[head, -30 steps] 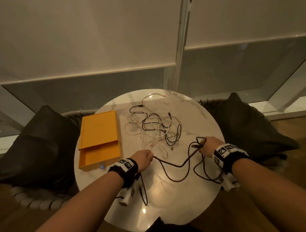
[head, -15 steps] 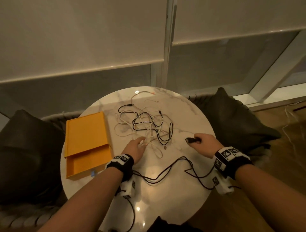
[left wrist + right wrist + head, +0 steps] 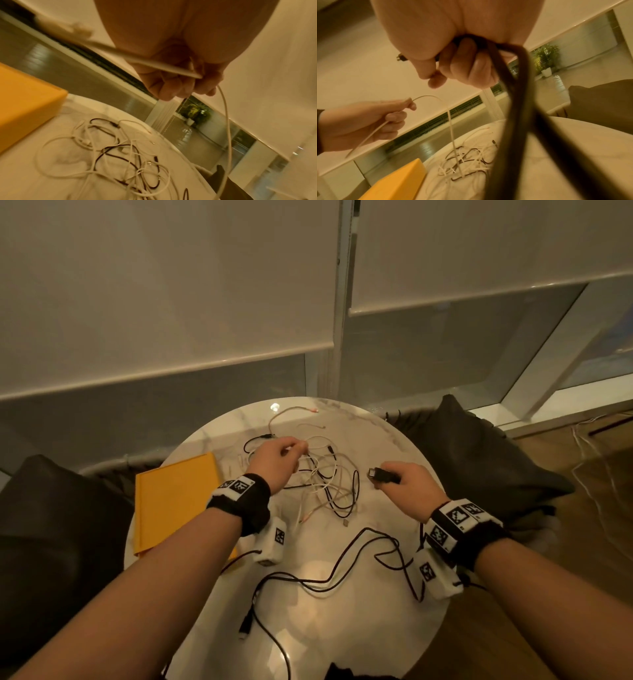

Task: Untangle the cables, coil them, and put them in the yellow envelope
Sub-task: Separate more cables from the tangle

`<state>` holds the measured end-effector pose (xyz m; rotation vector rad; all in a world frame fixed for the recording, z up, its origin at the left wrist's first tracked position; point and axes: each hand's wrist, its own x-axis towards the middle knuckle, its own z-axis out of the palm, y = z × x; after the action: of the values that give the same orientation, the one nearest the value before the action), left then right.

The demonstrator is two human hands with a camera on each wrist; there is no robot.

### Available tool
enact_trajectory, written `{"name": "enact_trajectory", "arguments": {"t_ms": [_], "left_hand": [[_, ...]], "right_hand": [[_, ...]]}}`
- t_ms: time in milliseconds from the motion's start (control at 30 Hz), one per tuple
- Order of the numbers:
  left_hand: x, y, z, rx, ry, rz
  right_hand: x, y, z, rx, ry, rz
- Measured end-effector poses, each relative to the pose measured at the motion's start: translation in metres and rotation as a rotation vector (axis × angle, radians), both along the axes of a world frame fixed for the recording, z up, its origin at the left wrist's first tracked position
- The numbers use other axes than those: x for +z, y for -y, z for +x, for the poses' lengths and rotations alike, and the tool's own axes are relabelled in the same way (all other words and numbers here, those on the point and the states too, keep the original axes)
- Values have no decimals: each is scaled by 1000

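A tangle of white and black cables (image 3: 329, 481) lies on the round marble table (image 3: 342, 628). My left hand (image 3: 277, 460) is raised over the tangle and pinches a white cable (image 3: 227, 128) that hangs down to the pile (image 3: 120, 162). To its right, my right hand (image 3: 404, 481) grips the plug end of a long black cable (image 3: 342, 573), which trails in loose bends across the near table. In the right wrist view the black cable (image 3: 513, 108) drops from my fist (image 3: 453, 65). The yellow envelope (image 3: 171, 501) lies flat at the table's left, partly under my left forearm.
Dark cushions sit on woven chairs at the left (image 3: 51, 542) and right (image 3: 479, 467) of the table. Thin white wires (image 3: 589, 460) run over the wooden floor at far right. Window blinds and a frame stand behind the table.
My left hand let go of the black cable, reached forward into the tangle and lifted a white cable. My right hand kept the black plug and shifted slightly; the black cable went slack on the table.
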<state>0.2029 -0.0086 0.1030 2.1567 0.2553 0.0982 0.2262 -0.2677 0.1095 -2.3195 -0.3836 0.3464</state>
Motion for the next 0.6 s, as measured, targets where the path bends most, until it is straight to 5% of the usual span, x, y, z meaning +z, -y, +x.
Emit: {"name": "enact_trajectory", "arguments": {"t_ms": [167, 267, 600], "left_hand": [[11, 30, -12, -295, 3, 139], [6, 38, -17, -389, 13, 191], [4, -6, -30, -269, -141, 509]], "right_hand": [[14, -27, -1, 44, 118, 200], [15, -37, 0, 163, 84, 84], [4, -6, 12, -50, 30, -30]]}}
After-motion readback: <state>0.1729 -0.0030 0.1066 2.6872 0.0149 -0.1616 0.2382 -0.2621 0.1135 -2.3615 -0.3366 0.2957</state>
